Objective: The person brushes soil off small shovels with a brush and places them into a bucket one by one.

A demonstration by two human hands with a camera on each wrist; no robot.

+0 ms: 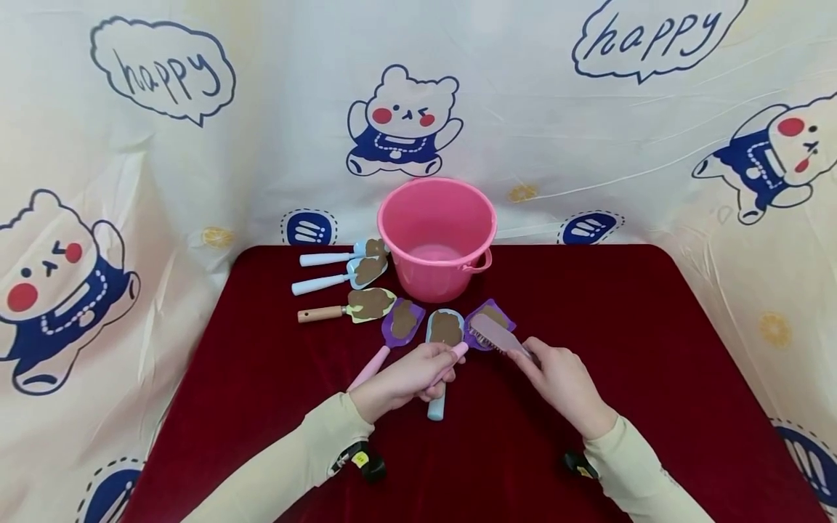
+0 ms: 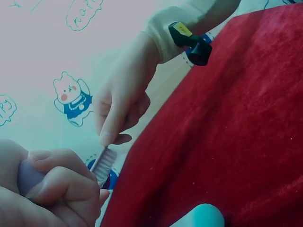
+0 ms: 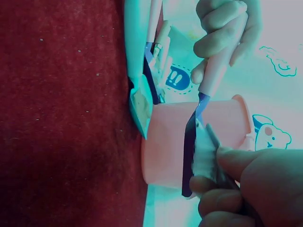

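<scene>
My left hand [image 1: 415, 370] grips the pink handle [image 3: 222, 56] of a small trowel with a purple blade [image 3: 188, 156], raised above the table. Brown, mud-like stuff coats part of the blade's face. In my right hand [image 1: 562, 381] is a brush [image 1: 495, 334], pinched by its handle. Its pale bristles [image 3: 204, 153] meet the trowel's blade in the right wrist view. Beneath my left hand lies a light blue trowel [image 1: 447, 328], also smeared brown and partly covered by that hand. The left wrist view shows only the handle's end [image 2: 29, 178] within my fingers.
A pink bucket [image 1: 431, 280] stands at the table's back edge. Left of it lie more brown-smeared tools: a purple trowel [image 1: 392, 335], a green trowel with a wooden handle [image 1: 320, 313], and two light blue ones [image 1: 320, 284]. Dark red cloth [image 1: 588, 305] covers the table; a printed curtain hangs around it.
</scene>
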